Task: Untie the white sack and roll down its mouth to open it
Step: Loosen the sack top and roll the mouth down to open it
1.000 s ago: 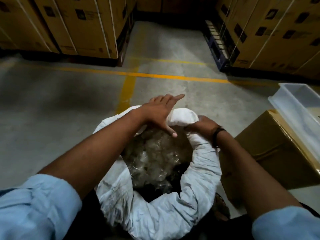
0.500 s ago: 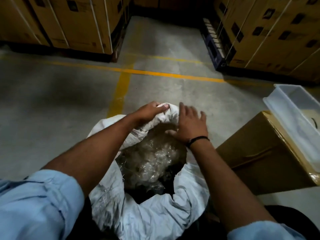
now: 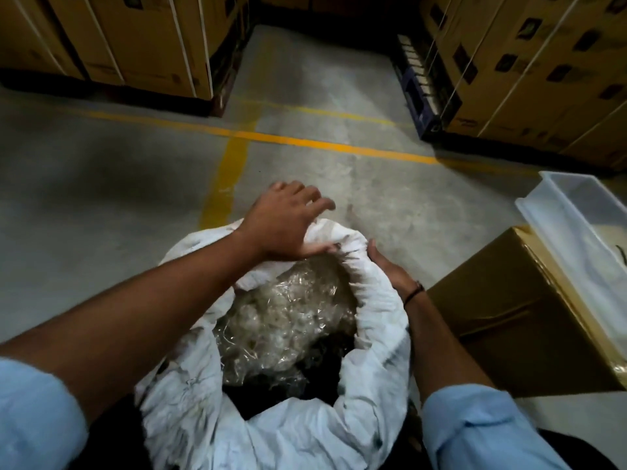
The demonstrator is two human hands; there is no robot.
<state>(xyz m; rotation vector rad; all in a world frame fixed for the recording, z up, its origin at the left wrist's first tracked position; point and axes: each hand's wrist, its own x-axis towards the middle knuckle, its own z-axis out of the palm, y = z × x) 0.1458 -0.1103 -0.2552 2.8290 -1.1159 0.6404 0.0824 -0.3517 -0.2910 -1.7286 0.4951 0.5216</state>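
White sack (image 3: 373, 334) stood on floor (image 3: 101, 198), mouth already untied, rim partly rolled. Far rim pressed by left hand (image 3: 281, 228), fingers spread; right rim gripped by right hand (image 3: 390, 273) for further rolling, judged.

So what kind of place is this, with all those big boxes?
Probably a warehouse or stockroom. Strapped cardboard cartons stand stacked on pallets, yellow lines mark lanes on the concrete floor, and a person is opening a white sack.

Dim, vignetted corners, perhaps motion-blurred.
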